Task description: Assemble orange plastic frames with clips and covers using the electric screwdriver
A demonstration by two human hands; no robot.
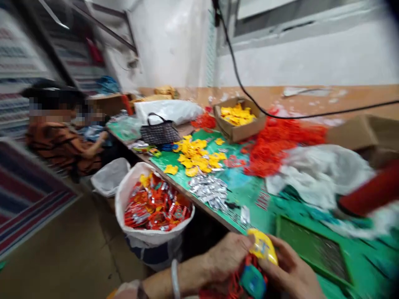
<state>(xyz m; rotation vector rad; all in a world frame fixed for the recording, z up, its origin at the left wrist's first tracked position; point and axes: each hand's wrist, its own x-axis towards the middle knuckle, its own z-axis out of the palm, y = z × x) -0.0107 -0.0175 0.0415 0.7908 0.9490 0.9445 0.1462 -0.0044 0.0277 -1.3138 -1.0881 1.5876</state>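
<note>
Near the bottom right of the head view, my left hand (227,255) and my right hand (291,265) hold a yellow piece (262,246) between them. Its face carries a blurred print. Just below the yellow piece hangs a teal round item (253,282) with red cords, close to both hands. The fingers of my left hand press on the yellow piece's left edge; those of my right hand grip its right side. A pile of silver packets (209,192) lies on the green table (240,187), with a heap of yellow pieces (196,155) behind it.
A white-lined bin (121,216) of red and silver items stands left of the table. Beyond are a box (233,132) of yellow pieces, red cords (268,149), white plastic (324,170) and a dark handbag (159,132). A green tray (311,245) lies right. Another person (65,141) sits far left.
</note>
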